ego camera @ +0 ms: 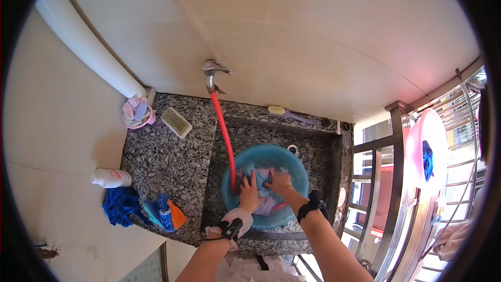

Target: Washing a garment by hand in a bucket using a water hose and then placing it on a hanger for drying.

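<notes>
A round blue plastic basin [266, 225] stands in the dark granite sink, holding water and wet laundry. My left hand [249, 195] lies on a light blue cloth [263, 188] with its thumb and fingers spread. On the cloth's right side rests my right hand [279, 182]; its fingertips dip into the water and fabric, so its grip is unclear. Pale pinkish fabric [264, 206] lies nearer me in the basin. A red hose [224, 129] runs from the wall tap [213, 71] down into the basin's left side.
On the granite counter [164, 164] are a scrubbing brush [176, 122], a white bottle [111, 178], dark blue cloth [122, 205] and a blue-and-orange cloth [166, 212]. A pink container [137, 113] fills the corner. A long-handled brush [291, 115] lies on the back ledge. Metal railing [399, 156] borders the right.
</notes>
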`<move>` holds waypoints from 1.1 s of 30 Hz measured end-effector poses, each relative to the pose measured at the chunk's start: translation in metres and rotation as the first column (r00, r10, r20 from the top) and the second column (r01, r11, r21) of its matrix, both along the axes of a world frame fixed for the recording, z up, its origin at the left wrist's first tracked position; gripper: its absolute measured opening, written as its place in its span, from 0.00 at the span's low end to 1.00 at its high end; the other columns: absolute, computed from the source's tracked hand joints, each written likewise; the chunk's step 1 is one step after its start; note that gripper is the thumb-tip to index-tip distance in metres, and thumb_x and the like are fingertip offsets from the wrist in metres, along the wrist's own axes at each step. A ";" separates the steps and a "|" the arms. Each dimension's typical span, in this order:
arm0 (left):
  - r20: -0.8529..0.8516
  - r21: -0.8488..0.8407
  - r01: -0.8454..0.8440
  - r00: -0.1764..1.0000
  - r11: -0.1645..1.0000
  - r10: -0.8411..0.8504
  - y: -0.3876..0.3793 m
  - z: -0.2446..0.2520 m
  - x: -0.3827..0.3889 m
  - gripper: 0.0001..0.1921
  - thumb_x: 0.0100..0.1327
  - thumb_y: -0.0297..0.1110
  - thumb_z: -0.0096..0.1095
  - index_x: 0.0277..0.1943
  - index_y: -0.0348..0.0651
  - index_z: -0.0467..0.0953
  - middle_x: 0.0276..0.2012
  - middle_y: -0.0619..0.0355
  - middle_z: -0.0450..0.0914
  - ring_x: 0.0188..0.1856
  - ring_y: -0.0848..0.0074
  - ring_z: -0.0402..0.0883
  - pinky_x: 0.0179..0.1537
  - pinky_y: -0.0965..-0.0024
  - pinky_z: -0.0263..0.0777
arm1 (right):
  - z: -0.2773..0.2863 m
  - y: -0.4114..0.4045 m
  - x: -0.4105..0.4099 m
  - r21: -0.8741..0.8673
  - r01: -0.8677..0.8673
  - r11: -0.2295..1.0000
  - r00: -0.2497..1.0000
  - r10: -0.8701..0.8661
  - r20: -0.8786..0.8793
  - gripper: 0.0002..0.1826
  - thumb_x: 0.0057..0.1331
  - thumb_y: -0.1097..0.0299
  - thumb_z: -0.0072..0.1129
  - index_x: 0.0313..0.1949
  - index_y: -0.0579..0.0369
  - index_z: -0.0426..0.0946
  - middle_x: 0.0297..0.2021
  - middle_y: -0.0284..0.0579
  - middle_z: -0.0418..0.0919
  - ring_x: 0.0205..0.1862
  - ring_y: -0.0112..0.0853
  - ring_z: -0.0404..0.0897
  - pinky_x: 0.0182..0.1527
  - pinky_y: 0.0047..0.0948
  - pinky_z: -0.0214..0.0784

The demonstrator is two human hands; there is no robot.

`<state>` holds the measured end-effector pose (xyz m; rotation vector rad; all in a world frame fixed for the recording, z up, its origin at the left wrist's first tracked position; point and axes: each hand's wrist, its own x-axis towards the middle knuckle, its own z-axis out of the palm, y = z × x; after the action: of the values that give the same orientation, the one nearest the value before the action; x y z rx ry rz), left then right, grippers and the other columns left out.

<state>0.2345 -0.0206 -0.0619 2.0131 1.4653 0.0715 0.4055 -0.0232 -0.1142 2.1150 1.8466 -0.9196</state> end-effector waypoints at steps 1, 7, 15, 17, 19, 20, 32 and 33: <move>-0.092 -0.126 0.031 0.995 0.992 -0.042 0.001 -0.004 0.009 0.57 0.37 0.38 0.82 0.67 0.32 0.48 0.61 0.36 0.56 0.55 0.43 0.71 0.52 0.57 0.74 | -0.001 -0.003 0.002 -0.011 0.008 1.000 1.000 -0.008 0.006 0.41 0.59 0.41 0.58 0.65 0.50 0.57 0.48 0.62 0.74 0.45 0.55 0.79 0.41 0.47 0.75; -0.289 0.083 0.000 0.957 0.997 0.024 0.000 -0.116 -0.006 0.39 0.58 0.38 0.64 0.68 0.36 0.53 0.59 0.34 0.60 0.52 0.42 0.73 0.50 0.56 0.75 | -0.007 -0.003 -0.076 0.381 0.628 0.679 0.775 -0.496 -0.392 0.30 0.56 0.49 0.64 0.54 0.51 0.72 0.53 0.57 0.72 0.50 0.51 0.74 0.50 0.48 0.65; 0.158 -0.056 -0.086 0.983 0.995 0.093 -0.014 -0.114 0.013 0.30 0.62 0.35 0.54 0.65 0.33 0.58 0.57 0.33 0.61 0.51 0.41 0.73 0.50 0.53 0.73 | -0.038 -0.023 -0.065 0.484 0.507 0.714 0.862 -0.422 -0.280 0.12 0.64 0.57 0.54 0.34 0.51 0.78 0.43 0.47 0.77 0.46 0.46 0.75 0.45 0.47 0.65; 0.229 -0.075 -0.134 0.962 0.988 0.148 -0.011 -0.102 0.004 0.29 0.63 0.35 0.52 0.65 0.32 0.58 0.57 0.33 0.62 0.51 0.41 0.73 0.50 0.53 0.73 | -0.035 0.007 -0.036 0.401 0.205 0.893 0.978 -0.205 -0.043 0.10 0.65 0.62 0.51 0.35 0.54 0.77 0.42 0.45 0.78 0.44 0.45 0.76 0.45 0.42 0.67; -0.173 -0.020 0.334 0.927 0.943 -0.332 -0.016 -0.073 0.002 0.22 0.62 0.31 0.52 0.59 0.36 0.68 0.54 0.33 0.64 0.54 0.42 0.69 0.54 0.55 0.71 | -0.033 0.019 -0.004 0.479 0.018 0.878 1.000 -0.016 -0.009 0.08 0.62 0.64 0.53 0.34 0.53 0.77 0.39 0.45 0.76 0.43 0.44 0.75 0.44 0.41 0.68; -0.178 -0.019 0.330 0.928 0.944 -0.328 -0.020 -0.060 -0.006 0.22 0.62 0.31 0.52 0.59 0.36 0.68 0.54 0.33 0.64 0.54 0.42 0.69 0.54 0.55 0.71 | -0.029 0.024 0.006 0.549 -0.162 0.820 0.985 0.170 0.036 0.06 0.59 0.66 0.54 0.33 0.52 0.77 0.37 0.46 0.75 0.43 0.43 0.75 0.43 0.40 0.69; 0.137 -0.258 -0.061 0.986 0.964 0.099 -0.030 0.026 -0.032 0.47 0.44 0.28 0.76 0.68 0.44 0.56 0.51 0.33 0.62 0.53 0.40 0.71 0.51 0.52 0.71 | 0.006 -0.020 -0.021 0.341 0.529 0.777 0.819 -0.573 0.035 0.32 0.54 0.58 0.61 0.60 0.47 0.69 0.41 0.49 0.70 0.46 0.51 0.74 0.47 0.47 0.68; 0.088 -0.305 -0.071 0.991 0.950 0.102 -0.029 0.013 -0.027 0.46 0.45 0.29 0.75 0.68 0.44 0.56 0.52 0.32 0.62 0.52 0.39 0.71 0.51 0.52 0.72 | 0.006 -0.020 -0.031 0.345 0.527 0.777 0.820 -0.572 0.035 0.32 0.54 0.58 0.61 0.60 0.47 0.69 0.41 0.49 0.70 0.46 0.51 0.74 0.47 0.47 0.68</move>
<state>0.2077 -0.0494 -0.0485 1.6753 1.4055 -0.0120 0.3747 -0.0435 -0.1086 2.9333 1.3878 -0.5577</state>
